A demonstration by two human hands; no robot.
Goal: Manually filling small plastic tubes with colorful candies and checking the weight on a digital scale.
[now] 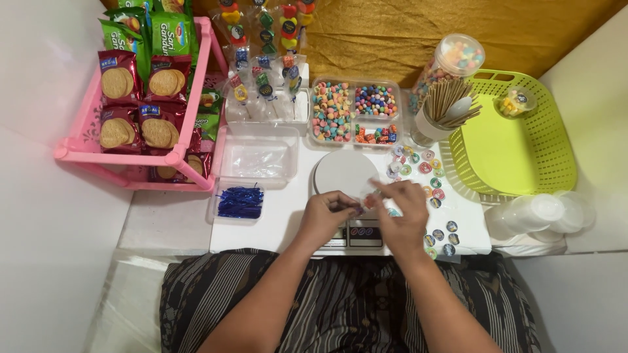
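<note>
Candy [368,202], a small piece partly hidden, sits pinched between both hands just above the round white scale [345,172] on the white surface [288,216]. Left hand [329,214] fingers curl closed on it; right hand [402,212] fingers grip its clear wrapper. Round stickers [428,168] lie just right, a green basket [517,140] beyond, blue twist ties [240,201] left

Only 1 view here: the head camera looks steeply down from above the person's lap, facing the far wall. The white table [288,216] sits close below, lap at the near edge, cloth backdrop [418,33] far.
</note>
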